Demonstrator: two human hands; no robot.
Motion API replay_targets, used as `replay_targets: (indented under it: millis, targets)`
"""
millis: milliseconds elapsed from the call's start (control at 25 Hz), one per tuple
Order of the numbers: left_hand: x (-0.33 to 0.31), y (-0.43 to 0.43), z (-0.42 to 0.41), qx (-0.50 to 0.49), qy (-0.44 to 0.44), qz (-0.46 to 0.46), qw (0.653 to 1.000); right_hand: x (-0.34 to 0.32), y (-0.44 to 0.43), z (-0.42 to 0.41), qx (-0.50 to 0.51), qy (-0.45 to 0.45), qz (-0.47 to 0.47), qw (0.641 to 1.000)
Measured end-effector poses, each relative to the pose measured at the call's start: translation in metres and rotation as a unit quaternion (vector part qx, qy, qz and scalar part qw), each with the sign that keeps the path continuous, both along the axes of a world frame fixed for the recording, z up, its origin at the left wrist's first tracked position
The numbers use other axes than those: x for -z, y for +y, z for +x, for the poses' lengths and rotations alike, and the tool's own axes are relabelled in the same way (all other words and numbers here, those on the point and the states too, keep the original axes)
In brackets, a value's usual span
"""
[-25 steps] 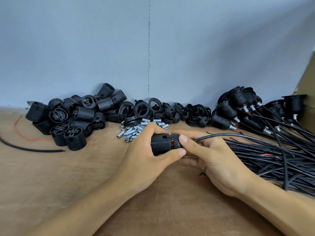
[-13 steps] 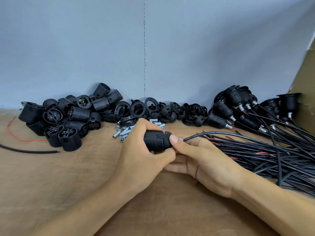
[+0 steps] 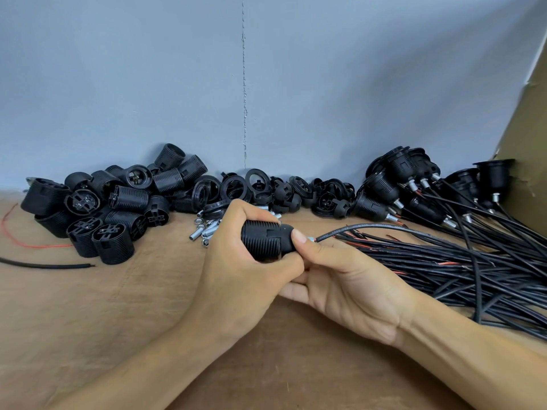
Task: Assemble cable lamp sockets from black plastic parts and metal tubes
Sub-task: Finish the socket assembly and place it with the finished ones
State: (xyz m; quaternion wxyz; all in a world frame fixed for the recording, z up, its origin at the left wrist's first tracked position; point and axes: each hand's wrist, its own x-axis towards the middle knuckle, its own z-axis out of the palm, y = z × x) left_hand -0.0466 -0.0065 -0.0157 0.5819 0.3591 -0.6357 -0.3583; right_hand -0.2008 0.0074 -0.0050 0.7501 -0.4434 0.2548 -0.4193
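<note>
Blue-grey wall (image 3: 148, 84) backs a brown counter (image 3: 88, 321), and a sheet of cardboard (image 3: 527, 143) stands at the far right. Both hands meet over the middle of the counter on one black lamp socket (image 3: 266, 239), held on its side just above the surface. The left hand (image 3: 236, 279) wraps its curled fingers and thumb round the socket's threaded body. The right hand (image 3: 349, 288) takes the smooth cap end, thumb tip pressed on the cap and fingers curled underneath. A black cable (image 3: 384, 229) leaves the cap end and runs off to the right, with a glint of metal where it comes out. Just behind the left hand lies a small scatter of metal tubes (image 3: 204, 230). Along the wall at the left sits a heap of threaded socket shells (image 3: 112, 208), and beside it, toward the middle, a heap of black rings and caps (image 3: 281, 190). At the right, finished sockets (image 3: 414, 184) lie piled against the wall, their cables spread in a thick cable bundle (image 3: 473, 267) across the counter beside the right hand. At the far left lie a thin red wire (image 3: 17, 235) and a short loose piece of black cord (image 3: 44, 265).
</note>
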Motion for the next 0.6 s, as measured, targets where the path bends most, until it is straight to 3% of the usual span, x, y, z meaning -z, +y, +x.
replay_targets:
  millis: [160,600]
  targets:
    - [0.0009,-0.0002,-0.0008,0.019,0.039,0.023,0.999,-0.0020,0.0034,0.0055,-0.006,-0.051,0.042,0.998]
    - [0.0016,0.0007,-0.0014,0.028,0.042,0.048,0.998,-0.0063,0.0065,0.0103,0.008,-0.094,0.089,0.992]
